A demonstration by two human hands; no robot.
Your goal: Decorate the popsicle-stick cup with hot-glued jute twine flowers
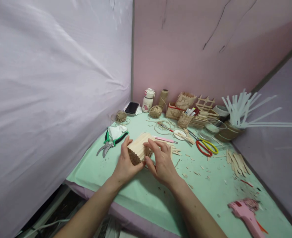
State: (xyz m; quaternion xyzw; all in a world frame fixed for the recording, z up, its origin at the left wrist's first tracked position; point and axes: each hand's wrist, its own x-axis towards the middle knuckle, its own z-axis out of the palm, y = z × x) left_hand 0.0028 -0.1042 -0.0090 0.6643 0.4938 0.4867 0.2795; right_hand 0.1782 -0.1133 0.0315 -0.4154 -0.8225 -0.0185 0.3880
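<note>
A hollow holder made of pale wooden craft sticks is tilted on its side between my hands, its scalloped open end turned toward me. My left hand grips it from the left, thumb beneath the rim and fingers along the far side. On the right, my right hand has its fingers curled against the holder's side, thumb and forefinger close together near the lower edge. Whether those fingertips pinch something small cannot be made out. Just behind the holder lies a pink pen-like tool.
Green-handled pruning shears lie at left. Scissors, loose craft sticks and a pink glue gun are on the right. Along the back stand a bottle, twine balls, stick-built boxes and white glue sticks.
</note>
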